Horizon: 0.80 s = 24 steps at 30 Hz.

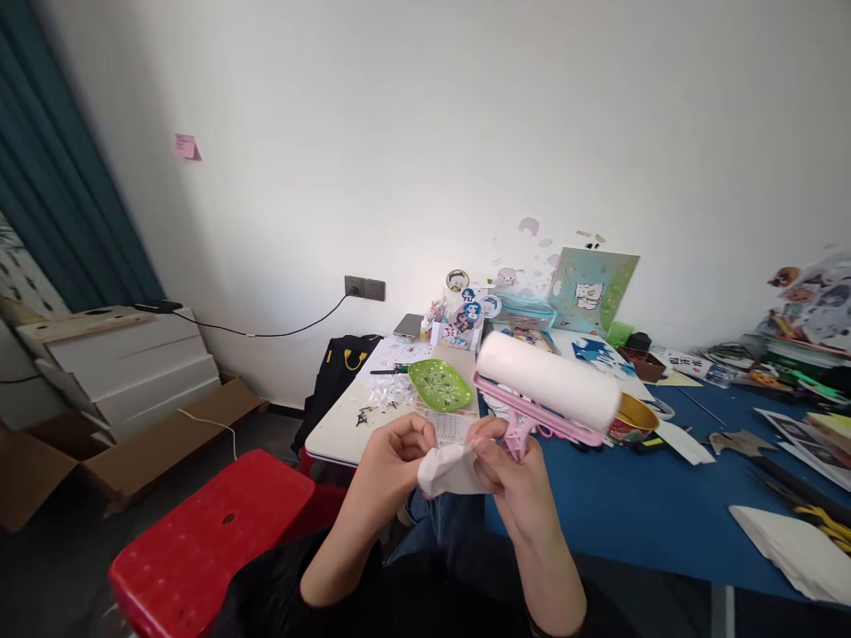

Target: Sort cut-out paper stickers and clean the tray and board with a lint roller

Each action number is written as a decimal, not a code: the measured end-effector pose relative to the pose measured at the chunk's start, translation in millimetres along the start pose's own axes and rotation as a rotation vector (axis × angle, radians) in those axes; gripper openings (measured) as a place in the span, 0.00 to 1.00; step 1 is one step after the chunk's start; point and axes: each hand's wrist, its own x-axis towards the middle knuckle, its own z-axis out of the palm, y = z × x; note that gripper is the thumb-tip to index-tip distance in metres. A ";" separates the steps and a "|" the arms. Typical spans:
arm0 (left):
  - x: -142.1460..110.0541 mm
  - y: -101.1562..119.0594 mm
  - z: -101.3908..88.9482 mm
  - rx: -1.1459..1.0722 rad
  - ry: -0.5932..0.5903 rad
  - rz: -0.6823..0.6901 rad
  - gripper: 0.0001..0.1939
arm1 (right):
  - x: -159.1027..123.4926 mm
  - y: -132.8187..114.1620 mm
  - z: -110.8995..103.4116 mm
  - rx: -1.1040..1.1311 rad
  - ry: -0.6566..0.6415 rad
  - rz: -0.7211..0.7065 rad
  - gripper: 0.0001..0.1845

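My left hand [395, 456] pinches one side of a crumpled white sheet [452, 470] in front of my lap. The fingertips of my right hand [515, 478] grip its other side. That same hand also holds a lint roller by its handle, most of which my fingers hide. The lint roller [549, 379] has a thick white roll on a pink frame, tilted down to the right and raised over the table's edge. Beyond my hands, a green patterned tray [440, 386] lies on the white table [332, 434].
At right, a blue table [572, 505] carries a gold-rimmed tin [633, 415], black-handled tools and a folded white paper [801, 549]. A red stool [213, 536] stands at left, near a cardboard box [166, 443]. A black cable [285, 332] runs along the wall to a socket [364, 288].
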 end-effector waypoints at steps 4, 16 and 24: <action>-12.9 -1.9 -5.3 0.036 -0.009 0.073 0.11 | -1.2 -30.9 -30.5 0.292 0.282 -0.180 0.13; -3.7 1.8 9.8 0.610 0.114 0.413 0.05 | -23.2 3.4 -9.6 0.010 0.241 0.124 0.17; 76.7 -13.2 -132.3 0.662 0.667 0.173 0.21 | -23.3 -0.3 -53.8 0.023 0.435 0.087 0.16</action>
